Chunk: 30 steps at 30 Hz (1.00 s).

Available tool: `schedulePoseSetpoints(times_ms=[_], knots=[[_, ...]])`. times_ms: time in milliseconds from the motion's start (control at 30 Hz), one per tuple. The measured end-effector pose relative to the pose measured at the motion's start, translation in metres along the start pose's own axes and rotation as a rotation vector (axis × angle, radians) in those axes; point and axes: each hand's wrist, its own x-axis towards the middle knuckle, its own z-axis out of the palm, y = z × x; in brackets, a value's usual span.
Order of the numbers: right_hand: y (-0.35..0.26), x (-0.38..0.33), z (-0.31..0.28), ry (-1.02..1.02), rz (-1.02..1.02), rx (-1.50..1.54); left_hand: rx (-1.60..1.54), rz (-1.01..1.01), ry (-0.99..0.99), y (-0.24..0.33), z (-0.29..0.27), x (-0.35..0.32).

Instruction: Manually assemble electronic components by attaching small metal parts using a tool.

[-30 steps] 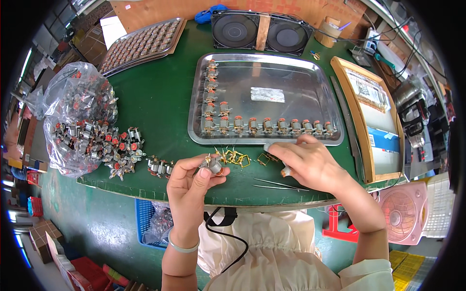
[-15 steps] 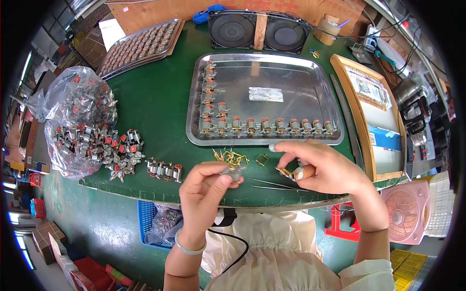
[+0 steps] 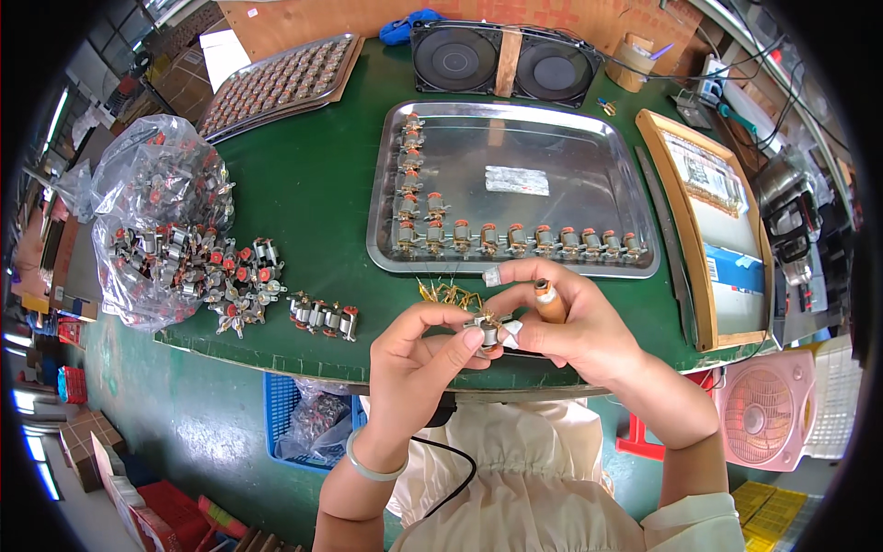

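Observation:
My left hand is closed on a small motor with a grey metal body, held above the near edge of the table. My right hand, with white wraps on some fingers, meets the motor from the right. A wooden-handled tool is gripped in that hand; its working end is hidden. Just beyond my hands lies a small heap of brass-coloured wire frames, partly covered by my fingers. A metal tray behind them carries upright motors with orange-red tops along its left and near sides.
Left on the green table are a short row of motors and a plastic bag of motors. A second full tray, twin black fans and a wood-framed box surround the work area.
My hands have come together as the right moved left to the motor. The tool's handle now points up and away. My view has shifted slightly, and the tweezers are covered.

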Motion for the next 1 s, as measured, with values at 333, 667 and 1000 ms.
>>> schedulePoseSetpoints(times_ms=[333,667,1000], knots=[[0.006,-0.001,0.0,0.062,-0.02,0.055,-0.065,0.005,0.016,0.0,0.0,0.0],[0.009,-0.014,0.0,0.244,-0.28,-0.35,-0.001,0.041,0.002,-0.002,-0.001,0.002],[0.015,-0.029,-0.009,0.168,-0.252,-0.221,0.039,0.096,0.071,-0.004,-0.01,0.0]])
